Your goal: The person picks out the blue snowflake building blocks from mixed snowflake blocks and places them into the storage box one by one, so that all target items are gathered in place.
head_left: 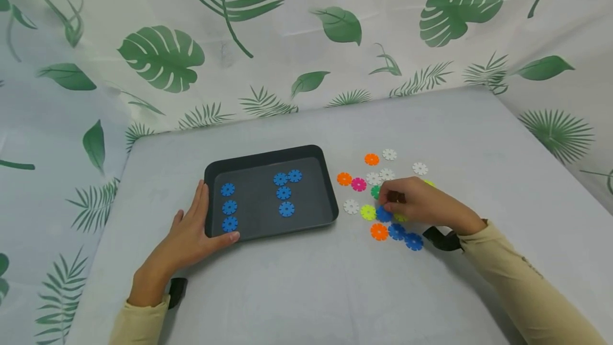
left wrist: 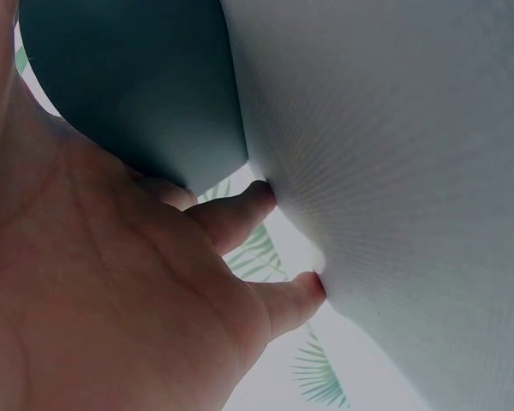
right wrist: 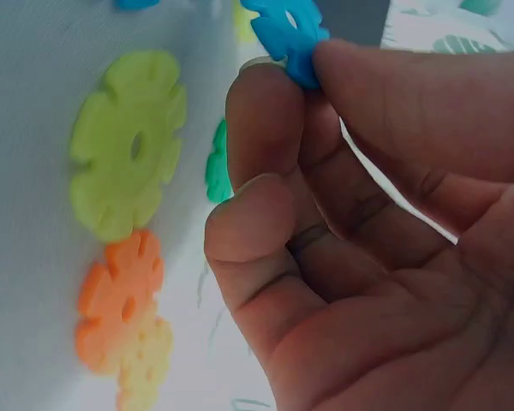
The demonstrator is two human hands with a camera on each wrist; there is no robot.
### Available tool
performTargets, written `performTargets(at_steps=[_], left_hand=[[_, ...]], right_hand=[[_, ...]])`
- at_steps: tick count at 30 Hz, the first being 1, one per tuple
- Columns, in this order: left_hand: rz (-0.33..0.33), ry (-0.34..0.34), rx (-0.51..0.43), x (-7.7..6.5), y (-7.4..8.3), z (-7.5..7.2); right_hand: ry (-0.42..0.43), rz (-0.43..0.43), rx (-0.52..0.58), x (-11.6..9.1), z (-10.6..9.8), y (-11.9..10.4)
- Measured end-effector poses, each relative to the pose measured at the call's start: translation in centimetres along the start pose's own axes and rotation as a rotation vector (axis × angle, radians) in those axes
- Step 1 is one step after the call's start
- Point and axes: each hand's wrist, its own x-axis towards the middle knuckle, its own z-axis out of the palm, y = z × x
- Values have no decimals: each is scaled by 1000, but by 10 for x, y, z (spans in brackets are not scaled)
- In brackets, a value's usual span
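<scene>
Currently, right hand (head_left: 423,202) pinches blue notched disc (right wrist: 277,36), thumb against fingertip, within loose cluster right of dark tray (head_left: 263,157). Best lifted straight up, sparing adjacent yellow-green disc (head_left: 368,212). Left hand (head_left: 188,236) spread along tray's left edge, thumb at near rim. Raised rim wants clearance; open worktop (head_left: 292,286) nearer person.
</scene>
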Motion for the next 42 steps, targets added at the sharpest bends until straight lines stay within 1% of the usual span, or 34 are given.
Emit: performTargets(at_steps=[4, 7, 11, 15, 20, 25, 29, 34, 42], left_hand=[[0, 0, 2, 0, 1, 0], [0, 0, 1, 0, 1, 0], [-3, 0, 0, 0, 1, 0], [-3, 2, 2, 0, 0, 1], [1, 7, 3, 0, 0, 1], [2, 9, -1, 0, -1, 1], [2, 14, 0, 0, -1, 1], [2, 17, -1, 0, 0, 2], [6, 14, 1, 0, -1, 2]], right_hand=[[14, 54, 75, 0, -2, 2], [21, 77, 147, 3, -2, 2], [23, 98, 237, 8, -2, 0], [23, 141, 314, 15, -2, -4], [55, 201, 403, 24, 0, -9], [106, 232, 461, 32, 3, -16], [137, 247, 484, 38, 3, -22], [138, 244, 506, 44, 2, -29], [138, 214, 526, 57, 3, -39]])
